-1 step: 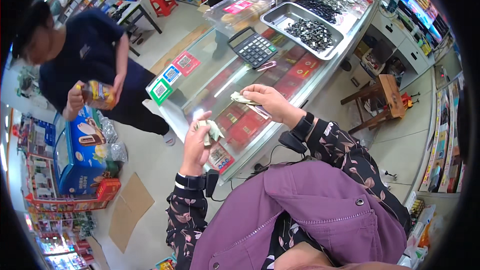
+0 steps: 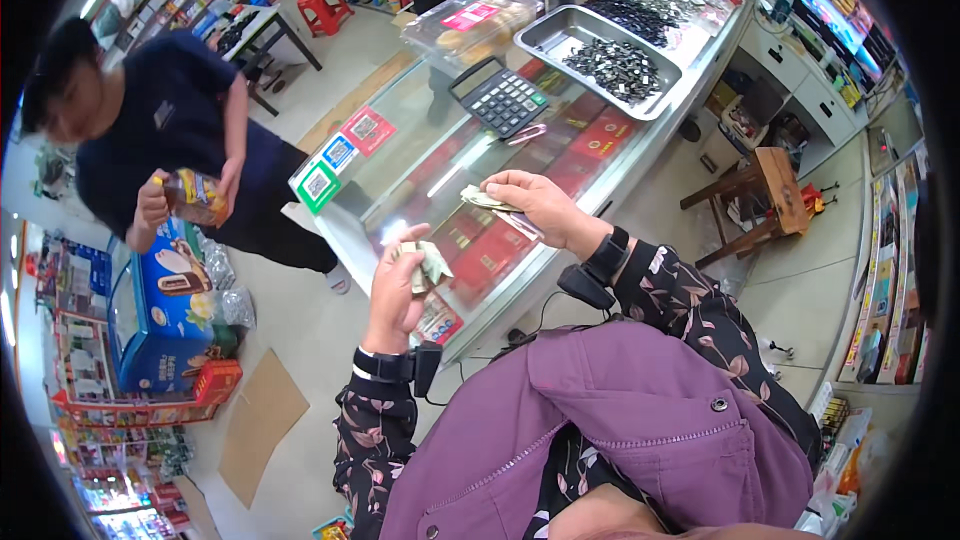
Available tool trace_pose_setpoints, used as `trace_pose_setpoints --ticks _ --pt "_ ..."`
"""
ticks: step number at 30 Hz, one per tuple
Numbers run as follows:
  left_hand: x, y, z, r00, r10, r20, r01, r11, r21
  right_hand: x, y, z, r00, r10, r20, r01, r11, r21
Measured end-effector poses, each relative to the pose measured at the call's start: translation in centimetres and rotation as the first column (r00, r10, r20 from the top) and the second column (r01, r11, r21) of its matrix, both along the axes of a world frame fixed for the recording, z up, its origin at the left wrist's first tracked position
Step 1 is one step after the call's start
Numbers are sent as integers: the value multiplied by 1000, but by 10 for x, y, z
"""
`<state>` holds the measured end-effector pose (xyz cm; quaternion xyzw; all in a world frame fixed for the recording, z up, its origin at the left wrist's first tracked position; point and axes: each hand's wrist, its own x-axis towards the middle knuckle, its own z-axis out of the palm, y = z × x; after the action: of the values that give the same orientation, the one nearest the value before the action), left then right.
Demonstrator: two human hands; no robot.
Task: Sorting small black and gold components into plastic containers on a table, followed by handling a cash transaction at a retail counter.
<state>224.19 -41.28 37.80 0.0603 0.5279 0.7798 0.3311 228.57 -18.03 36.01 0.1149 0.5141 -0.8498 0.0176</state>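
Observation:
My left hand (image 2: 392, 302) is closed on a few folded banknotes (image 2: 434, 264), pale green and yellowish, their loose ends sticking out to the right of the thumb. Farther right, my right hand (image 2: 540, 208) pinches another small bundle of banknotes (image 2: 484, 199) between thumb and fingers. A gap separates the two hands. Both are held above the near side of a glass display counter (image 2: 420, 155), with red boxes (image 2: 487, 258) showing under the glass. Beyond my right hand, a black calculator (image 2: 499, 100) lies on the countertop.
Across the counter at left, a person (image 2: 160, 130) in dark clothes holds a yellow-handled jar (image 2: 198, 196). A metal tray (image 2: 665, 100) of small dark pieces and a clear plastic box (image 2: 470, 25) stand on the counter. A wooden stool (image 2: 780, 195) is at right, a blue freezer (image 2: 160, 340) at left.
The view has shifted very slightly. The person at left has turned their head a little. My hands and the banknotes have hardly moved.

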Motion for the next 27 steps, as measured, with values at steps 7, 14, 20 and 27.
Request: trace_pose_setpoints --ticks 7,14,20,27 --pt "61 149 5 995 -84 52 75 987 145 53 61 13 947 -264 -184 265 964 -24" --pt "130 277 -9 947 -309 -86 318 940 124 123 161 6 781 -514 -354 570 819 67" --pt "155 349 -5 936 -342 83 316 920 231 195 241 25 753 -641 -149 627 767 -132" --pt "147 405 -7 928 -372 26 360 912 199 233 289 11 843 -537 -31 521 830 -199"
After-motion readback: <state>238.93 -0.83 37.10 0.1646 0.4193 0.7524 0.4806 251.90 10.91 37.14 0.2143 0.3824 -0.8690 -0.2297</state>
